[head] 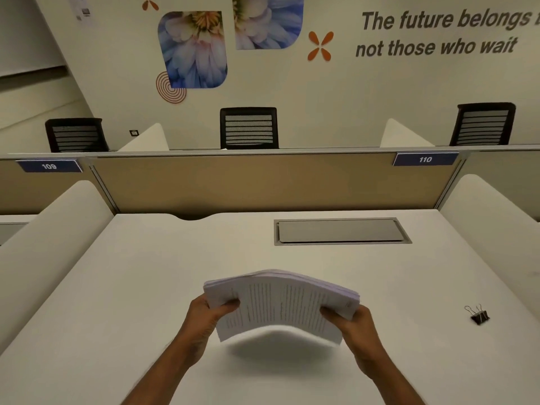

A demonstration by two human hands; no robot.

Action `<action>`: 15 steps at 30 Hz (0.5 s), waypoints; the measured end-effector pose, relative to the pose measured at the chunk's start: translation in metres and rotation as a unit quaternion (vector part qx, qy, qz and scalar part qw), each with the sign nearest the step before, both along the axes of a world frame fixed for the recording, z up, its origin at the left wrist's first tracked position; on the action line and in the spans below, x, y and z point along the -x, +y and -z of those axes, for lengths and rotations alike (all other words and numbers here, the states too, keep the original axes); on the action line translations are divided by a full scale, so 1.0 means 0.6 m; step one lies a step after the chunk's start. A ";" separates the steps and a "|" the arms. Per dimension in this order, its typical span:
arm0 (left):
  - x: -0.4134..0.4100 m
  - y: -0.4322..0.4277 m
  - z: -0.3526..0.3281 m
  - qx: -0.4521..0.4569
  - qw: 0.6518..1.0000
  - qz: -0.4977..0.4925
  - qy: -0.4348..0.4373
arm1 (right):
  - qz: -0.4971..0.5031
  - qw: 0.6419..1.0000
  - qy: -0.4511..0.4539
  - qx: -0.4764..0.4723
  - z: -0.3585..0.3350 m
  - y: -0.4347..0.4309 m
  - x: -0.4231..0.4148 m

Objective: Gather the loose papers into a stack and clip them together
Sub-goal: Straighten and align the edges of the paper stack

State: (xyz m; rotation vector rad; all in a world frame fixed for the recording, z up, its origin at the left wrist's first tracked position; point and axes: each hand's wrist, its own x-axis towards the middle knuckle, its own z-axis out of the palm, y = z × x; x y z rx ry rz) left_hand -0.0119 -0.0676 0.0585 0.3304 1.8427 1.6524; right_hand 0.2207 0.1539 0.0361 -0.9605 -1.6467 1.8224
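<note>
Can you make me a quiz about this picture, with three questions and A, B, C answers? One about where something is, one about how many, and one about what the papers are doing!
1. Where is the binder clip?
A. On the desk, to the right of the papers
B. Clipped onto the papers
C. On the floor

2. How many black chairs show behind the partition?
A. Two
B. Three
C. Five

3. What are the papers doing?
A. Lying flat on the desk
B. Held up in a bowed stack by the left hand and right hand
C. Scattered apart

Answers:
1. A, the clip sits alone on the desktop, apart from the stack.
2. B, three chair backs rise above the partition.
3. B, each hand grips one end and a shadow lies under the stack.
</note>
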 end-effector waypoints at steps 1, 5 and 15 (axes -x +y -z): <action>0.002 -0.002 -0.001 -0.009 1.000 -0.003 0.003 | 0.012 1.000 0.010 -0.003 0.000 0.001 -0.001; -0.008 -0.001 0.008 0.009 1.000 0.012 -0.005 | -0.002 1.000 0.001 0.025 0.013 -0.013 -0.002; 0.001 0.013 0.015 0.022 1.000 0.007 -0.014 | -0.018 0.999 -0.009 0.049 0.027 -0.020 -0.002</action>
